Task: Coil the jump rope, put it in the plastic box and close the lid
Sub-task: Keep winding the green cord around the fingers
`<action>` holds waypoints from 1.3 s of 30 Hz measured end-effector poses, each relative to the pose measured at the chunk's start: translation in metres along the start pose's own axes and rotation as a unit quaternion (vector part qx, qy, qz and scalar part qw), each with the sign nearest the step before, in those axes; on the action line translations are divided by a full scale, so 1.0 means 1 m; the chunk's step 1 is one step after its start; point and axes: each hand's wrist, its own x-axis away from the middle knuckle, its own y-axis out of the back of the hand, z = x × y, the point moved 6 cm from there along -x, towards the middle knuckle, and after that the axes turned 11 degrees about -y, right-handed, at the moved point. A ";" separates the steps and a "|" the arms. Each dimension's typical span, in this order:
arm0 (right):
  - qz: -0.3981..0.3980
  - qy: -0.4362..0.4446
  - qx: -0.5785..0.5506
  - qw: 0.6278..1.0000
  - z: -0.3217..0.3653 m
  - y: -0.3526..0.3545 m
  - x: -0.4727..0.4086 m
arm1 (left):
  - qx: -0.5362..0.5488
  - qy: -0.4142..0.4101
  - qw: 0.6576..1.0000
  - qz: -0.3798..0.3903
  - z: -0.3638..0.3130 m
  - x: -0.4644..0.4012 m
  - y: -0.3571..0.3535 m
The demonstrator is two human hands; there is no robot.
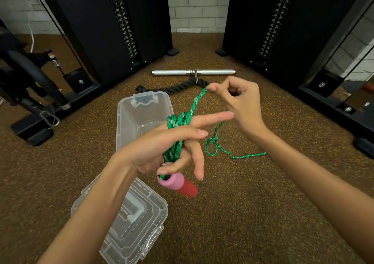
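Note:
A green jump rope [178, 138] is wound in several loops around my left hand [162, 150], whose fingers are spread. Its pink and red handle [178, 184] hangs below that hand. My right hand [238, 101] pinches the rope between thumb and fingers, up and to the right of the left hand. The loose rest of the rope [232, 154] trails on the floor with a small loop in it. The clear plastic box [125, 122] stands open on the floor behind my left hand. Its clear lid [139, 229] lies separately on the floor under my left forearm.
A steel bar handle [172, 72] and a thick black rope attachment [172, 88] lie on the speckled brown floor beyond the box. Black weight-stack towers [113, 30] stand left and right. Black machine frames sit at the far left and right edges.

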 end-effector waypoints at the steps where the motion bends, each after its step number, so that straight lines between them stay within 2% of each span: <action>1: 0.006 0.001 0.002 1.000 -0.001 0.000 0.001 | 0.006 -0.004 1.000 -0.003 -0.001 0.000 0.001; 9: 0.019 0.031 0.018 0.999 0.002 -0.006 0.001 | -0.065 -0.039 0.993 -0.092 -0.006 0.001 0.011; 14: 0.012 0.010 -0.014 1.000 -0.010 0.000 -0.002 | -0.091 -0.067 0.979 -0.168 -0.012 0.002 0.018; 18: 0.051 -0.004 -0.011 0.999 -0.019 -0.009 0.002 | -0.048 -0.075 0.987 -0.134 -0.017 0.003 0.013; 21: 0.092 -0.038 -0.004 0.995 -0.037 -0.022 0.010 | 0.008 -0.132 0.983 -0.127 -0.030 0.003 0.014; 24: 0.108 -0.063 -0.014 0.992 -0.053 -0.032 0.021 | -0.024 -0.188 0.969 -0.159 -0.045 0.007 0.022; 27: 0.124 -0.085 -0.020 0.988 -0.068 -0.039 0.030 | -0.065 -0.205 0.948 -0.234 -0.050 0.012 0.034; 31: 0.138 -0.102 -0.006 0.985 -0.083 -0.042 0.046 | -0.033 -0.258 0.930 -0.260 -0.056 0.016 0.048; 35: 0.140 -0.111 0.012 0.984 -0.091 -0.040 0.060 | -0.011 -0.325 0.890 -0.318 -0.064 0.030 0.067; 39: 0.139 -0.126 -0.004 0.982 -0.090 -0.037 0.069 | -0.030 -0.347 0.848 -0.400 -0.069 0.046 0.086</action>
